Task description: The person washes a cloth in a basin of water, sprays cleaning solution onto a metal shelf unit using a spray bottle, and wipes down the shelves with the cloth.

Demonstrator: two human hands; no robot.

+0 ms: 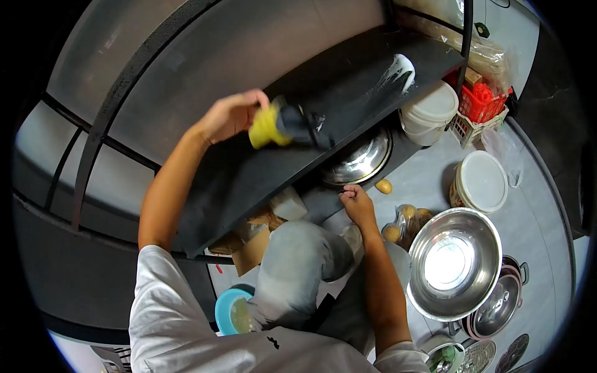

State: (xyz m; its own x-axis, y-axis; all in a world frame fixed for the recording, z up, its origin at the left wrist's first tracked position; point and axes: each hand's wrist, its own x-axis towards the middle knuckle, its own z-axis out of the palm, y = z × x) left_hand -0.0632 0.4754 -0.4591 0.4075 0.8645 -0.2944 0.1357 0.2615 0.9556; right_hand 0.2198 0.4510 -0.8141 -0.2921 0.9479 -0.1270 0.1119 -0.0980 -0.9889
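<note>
My left hand (233, 115) is raised over the black shelf (249, 180), its fingers closed on a yellow and dark cloth (270, 126) that is blurred by motion. The dark end of the cloth hangs above the shelf surface. White foam (403, 71) lies on the shelf near its right end. Near the shelf's front edge, below the metal lid, my right hand (356, 203) is curled with the fingers together, and nothing shows in it.
On the floor at the right stand a large steel basin (423, 267), white-lidded buckets (483, 181), pots (504, 298) and bagged potatoes (407, 219). A blue basin (222, 314) is at the lower left. Black metal bars (99, 130) curve at the left.
</note>
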